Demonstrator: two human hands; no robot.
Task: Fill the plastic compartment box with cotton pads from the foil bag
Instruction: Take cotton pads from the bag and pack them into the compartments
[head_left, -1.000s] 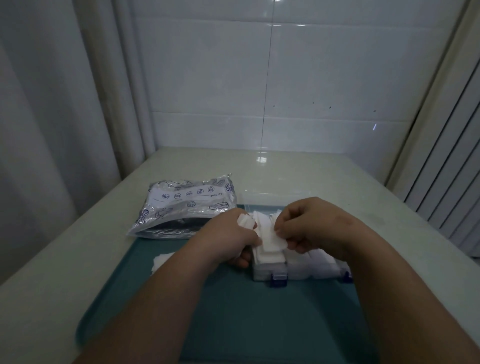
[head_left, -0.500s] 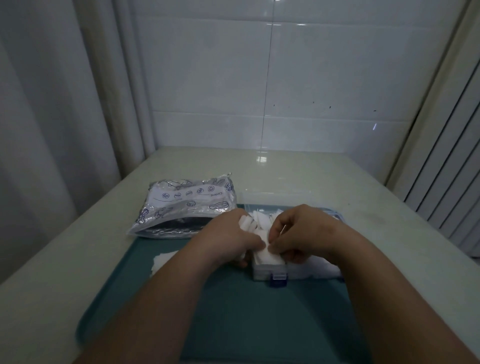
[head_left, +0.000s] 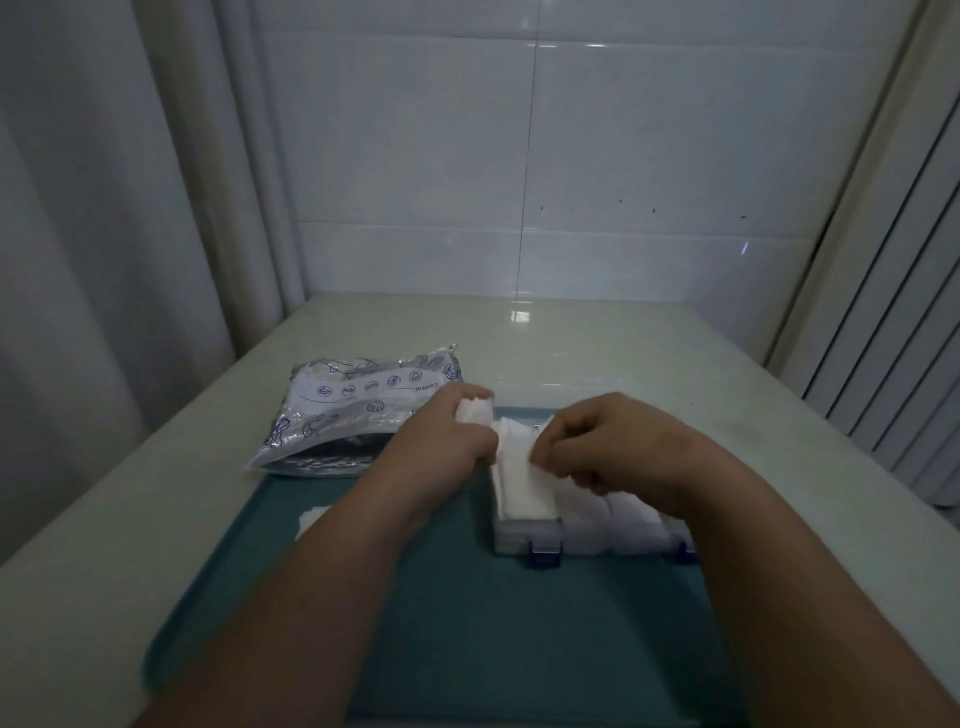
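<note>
Bag (head_left: 358, 410): lies flat on the table (head_left: 623, 353), at 10 o'clock from the left hand, its near edge at the tray's (head_left: 467, 623) far-left corner.
Loose pads (head_left: 311, 519): on the tray at 8 o'clock from the left hand, partly hidden by the forearm.
Left hand (head_left: 447, 441): fingers curled round a small wad (head_left: 474, 410) of pads, held at the box's left end.
Box (head_left: 530, 538): on the tray, under and between both hands; its compartments show white pads.
Pad (head_left: 524, 483): in the leftmost compartment, between the two hands.
Right hand (head_left: 608, 447): at 3 o'clock from the left hand, over the box; thumb and fingertips pinch that pad's right edge. The hands are near each other but apart.
</note>
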